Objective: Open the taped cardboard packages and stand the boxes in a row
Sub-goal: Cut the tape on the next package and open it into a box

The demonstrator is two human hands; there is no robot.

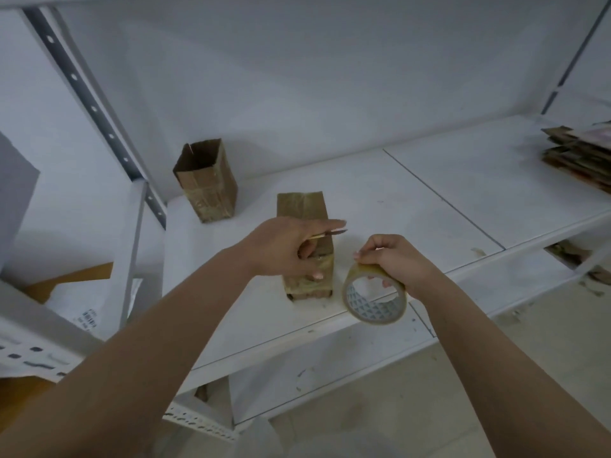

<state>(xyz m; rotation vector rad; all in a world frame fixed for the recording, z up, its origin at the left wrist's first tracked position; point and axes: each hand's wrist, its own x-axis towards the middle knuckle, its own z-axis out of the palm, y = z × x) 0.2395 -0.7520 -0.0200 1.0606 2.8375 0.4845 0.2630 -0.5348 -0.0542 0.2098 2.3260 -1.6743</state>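
Mid-step on near box [305, 226], lying on shelf [429, 200] front, pinned by left hand [284, 249] pinching small blade [327, 233]; right hand [393, 262] gripping tape roll [375, 295]; far box [206, 180] already upright; next, judged: stand near box beside it.

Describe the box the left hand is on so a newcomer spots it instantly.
Start at the white metal shelf running across the frame. Two brown cardboard boxes stand on it toward its left end. The target is the nearer box, close to the front edge under the left hand and beside the tape roll; the rear box stands untouched at the back.
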